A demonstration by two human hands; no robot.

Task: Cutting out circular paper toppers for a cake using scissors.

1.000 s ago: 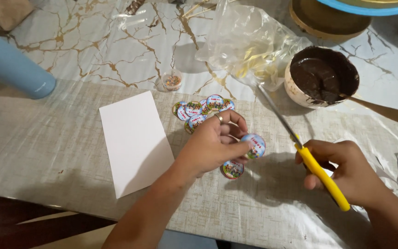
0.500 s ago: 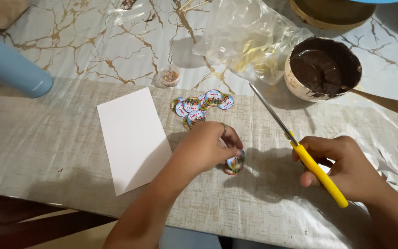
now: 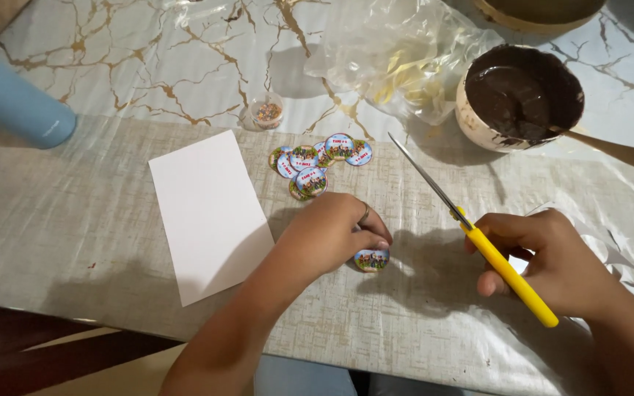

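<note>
**Left hand parking a round sticker, scissors waiting in the right**

Left fingers (image 3: 374, 240) are curling together w/ tips pressing down on a small round printed sticker (image 3: 371, 259), which is lying flat on the desk (image 3: 75, 220) just under the fingertips. Looks to me like the step in hand is setting or sliding that one cut-out disc on the desk, apart from the rest. Left hand (image 3: 332, 233) is sitting palm-down, knuckles up, ring showing on one finger, forearm coming in from bottom centre at a diagonal.

Right hand (image 3: 552, 264) is wrapping shut around the yellow handle of the scissors (image 3: 478, 238); blades are closed and pointing up-left, tip hovering near the pile of stickers (image 3: 317, 163). Wrist is resting low on the desk, forearm running off the bottom-right corner.

Further out: white card (image 3: 207, 213) lying left of the left hand, near it but not touching afaict. Small clear cup of sprinkles (image 3: 267, 111) is above the pile. Bowl of chocolate (image 3: 520, 95) w/ a wooden spoon (image 3: 610, 147) is sitting top right, crumpled clear plastic bag (image 3: 398, 59) beside it, blue bottle (image 3: 12, 103) far left.

IMO any next move needs the left fingers lifting clean off w/o dragging the disc.
</note>
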